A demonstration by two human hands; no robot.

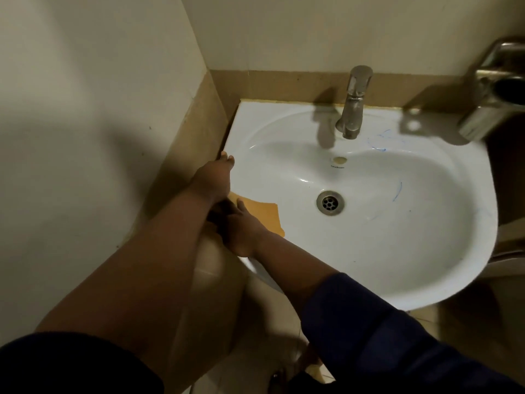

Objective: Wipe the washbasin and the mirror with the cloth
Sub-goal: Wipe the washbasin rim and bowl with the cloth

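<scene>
Two bare forearms run down to two bare hands. The left hand (211,177) is bare from the fingers far up the arm; well back from it, near the shoulder, a very dark short sleeve (71,365) begins. The right hand (241,231) has a bare wrist, and a short way behind it a dark navy sleeve (383,336) covers the arm, its cloth lying in soft folds. Rings or a watch cannot be made out.

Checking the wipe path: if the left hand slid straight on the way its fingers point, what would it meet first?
The left hand points along the white ceramic washbasin's left rim toward the back; it would likely meet the tan tiled backsplash first, though depth is unclear.
</scene>
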